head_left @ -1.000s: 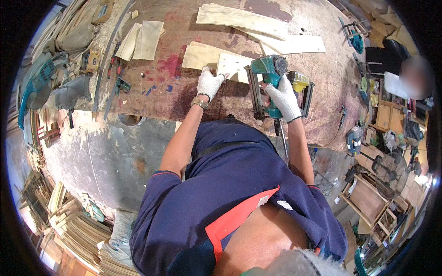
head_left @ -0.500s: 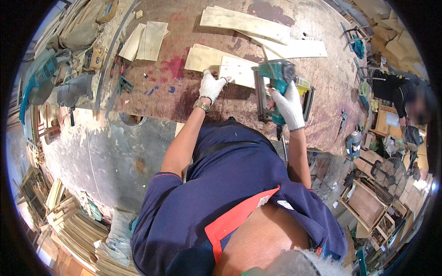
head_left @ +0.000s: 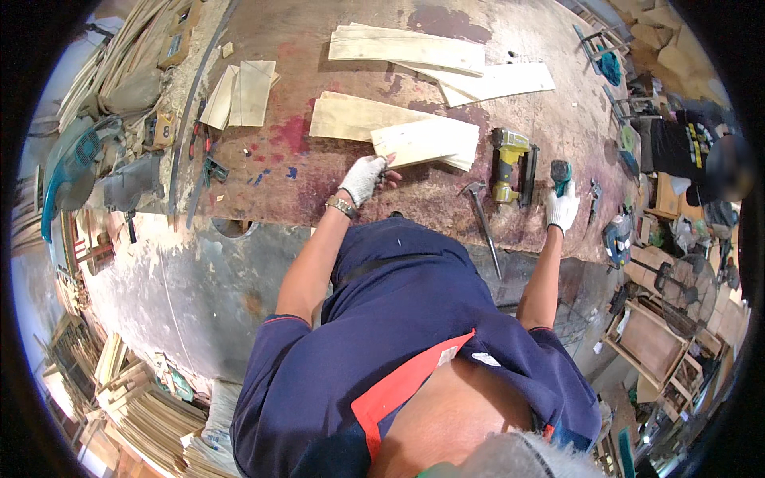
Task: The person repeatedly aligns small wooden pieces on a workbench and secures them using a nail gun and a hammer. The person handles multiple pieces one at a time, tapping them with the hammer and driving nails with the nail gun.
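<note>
Left hand at the boards, right hand out wide with the teal tool

Here we are at the bench (head_left: 311,195), and the person's arms are spread. The left hand (head_left: 363,180), gloved, is at the near left corner of the top board (head_left: 418,142). Its fingers are bent, with a gap between the uppermost and the rest; I cannot tell whether they pinch the corner or merely rest by it. That spot would suit steadying the board without covering its face.

The top board lies askew across the long board (head_left: 343,118), overlapping much of its right part, both flat on the bench in front of the person.

Out to the right, the right hand (head_left: 562,211) has its fingers wrapped around the teal tool (head_left: 561,172), near the bench's right side and well apart from the boards. We see it almost end-on, so its working end is hard to make out.

Between boards and right hand lie the hammer (head_left: 484,225), handle toward the body, and the yellow nail gun (head_left: 505,166), both probably parked there for easy reach. Spare boards (head_left: 406,45) sit at the far side, likely to leave the near space free for the hands.
</note>
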The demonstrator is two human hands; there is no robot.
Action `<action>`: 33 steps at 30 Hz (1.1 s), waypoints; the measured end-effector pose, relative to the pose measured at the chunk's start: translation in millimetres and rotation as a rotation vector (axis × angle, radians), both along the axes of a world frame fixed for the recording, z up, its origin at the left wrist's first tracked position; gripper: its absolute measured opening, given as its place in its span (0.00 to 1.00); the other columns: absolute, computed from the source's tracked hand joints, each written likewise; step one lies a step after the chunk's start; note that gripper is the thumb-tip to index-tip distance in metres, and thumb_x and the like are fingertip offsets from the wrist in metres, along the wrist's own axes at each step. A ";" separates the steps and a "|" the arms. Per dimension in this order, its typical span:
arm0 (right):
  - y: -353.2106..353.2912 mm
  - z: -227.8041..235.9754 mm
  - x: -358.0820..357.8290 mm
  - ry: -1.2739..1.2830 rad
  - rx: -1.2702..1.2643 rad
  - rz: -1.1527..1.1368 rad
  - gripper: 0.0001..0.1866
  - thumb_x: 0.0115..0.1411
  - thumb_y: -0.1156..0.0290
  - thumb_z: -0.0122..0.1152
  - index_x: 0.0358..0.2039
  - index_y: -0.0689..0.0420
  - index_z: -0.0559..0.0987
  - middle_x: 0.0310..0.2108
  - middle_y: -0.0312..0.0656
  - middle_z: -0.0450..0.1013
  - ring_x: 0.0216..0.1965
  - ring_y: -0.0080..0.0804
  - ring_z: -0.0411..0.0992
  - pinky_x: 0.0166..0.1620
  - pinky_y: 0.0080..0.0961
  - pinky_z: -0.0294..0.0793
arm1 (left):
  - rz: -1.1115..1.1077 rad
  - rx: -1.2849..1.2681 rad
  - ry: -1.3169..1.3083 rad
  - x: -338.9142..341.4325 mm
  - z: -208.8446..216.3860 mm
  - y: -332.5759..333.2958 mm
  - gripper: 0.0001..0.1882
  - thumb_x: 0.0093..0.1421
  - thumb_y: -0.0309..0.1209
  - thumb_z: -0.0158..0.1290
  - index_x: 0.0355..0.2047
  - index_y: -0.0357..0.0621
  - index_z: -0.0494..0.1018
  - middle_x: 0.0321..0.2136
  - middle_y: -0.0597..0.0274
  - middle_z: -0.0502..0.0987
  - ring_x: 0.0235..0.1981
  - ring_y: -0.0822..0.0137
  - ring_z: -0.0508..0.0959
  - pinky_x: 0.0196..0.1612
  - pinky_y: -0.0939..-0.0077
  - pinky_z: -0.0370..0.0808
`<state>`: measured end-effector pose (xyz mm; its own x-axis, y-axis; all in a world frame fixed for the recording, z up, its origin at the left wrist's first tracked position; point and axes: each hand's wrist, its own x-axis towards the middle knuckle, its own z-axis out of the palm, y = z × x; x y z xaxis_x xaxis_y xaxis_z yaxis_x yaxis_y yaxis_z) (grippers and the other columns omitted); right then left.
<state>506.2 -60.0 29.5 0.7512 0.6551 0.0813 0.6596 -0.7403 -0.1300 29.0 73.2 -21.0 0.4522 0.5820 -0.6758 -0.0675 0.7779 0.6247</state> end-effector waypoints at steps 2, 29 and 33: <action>-12.8 -21.0 6.9 -0.048 -0.001 0.024 0.35 0.55 0.61 0.66 0.64 0.46 0.71 0.51 0.66 0.70 0.47 0.65 0.74 0.51 0.50 0.75 | 0.025 0.122 0.049 8.5 8.8 -8.8 0.22 0.66 0.45 0.59 0.46 0.38 0.75 0.29 0.55 0.84 0.23 0.71 0.82 0.21 0.84 0.69; 7.3 19.8 -229.1 0.755 0.240 0.733 0.21 0.68 0.78 0.52 0.61 0.55 0.75 0.26 0.47 0.72 0.25 0.23 0.68 0.30 0.23 0.70 | 0.084 0.144 0.389 -18.8 51.9 -64.8 0.24 0.67 0.44 0.57 0.43 0.29 0.76 0.24 0.50 0.83 0.13 0.71 0.75 0.17 0.75 0.70; 33.1 53.2 -260.1 0.771 0.442 0.766 0.24 0.66 0.80 0.53 0.62 0.55 0.75 0.28 0.48 0.73 0.26 0.24 0.70 0.32 0.21 0.70 | 0.199 0.222 0.347 -17.7 18.2 -71.3 0.23 0.67 0.44 0.57 0.48 0.33 0.75 0.24 0.54 0.82 0.13 0.76 0.72 0.16 0.80 0.66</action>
